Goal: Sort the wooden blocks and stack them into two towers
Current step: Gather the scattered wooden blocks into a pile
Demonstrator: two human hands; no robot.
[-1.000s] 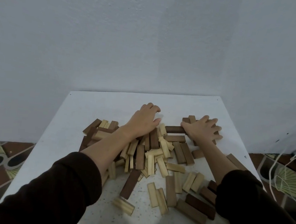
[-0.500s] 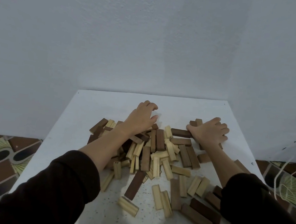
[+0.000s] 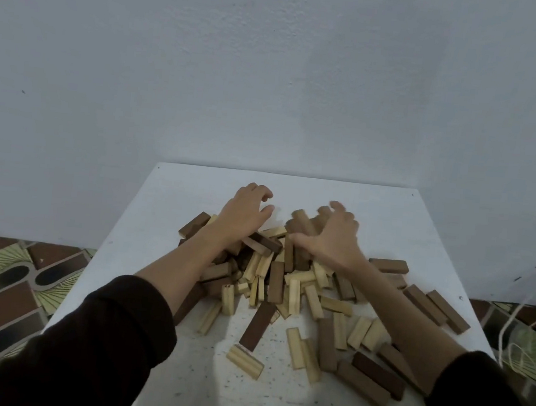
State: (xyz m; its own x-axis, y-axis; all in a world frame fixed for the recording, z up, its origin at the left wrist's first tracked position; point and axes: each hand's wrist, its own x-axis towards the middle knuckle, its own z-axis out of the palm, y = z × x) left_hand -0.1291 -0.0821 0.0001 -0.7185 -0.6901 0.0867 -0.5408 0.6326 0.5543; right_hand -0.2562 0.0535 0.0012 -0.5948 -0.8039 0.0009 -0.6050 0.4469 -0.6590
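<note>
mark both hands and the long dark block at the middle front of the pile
left hand [image 3: 242, 216], head view, back of the hand
right hand [image 3: 333, 242], head view, back of the hand
long dark block [image 3: 258, 326], head view, middle of its top face
</note>
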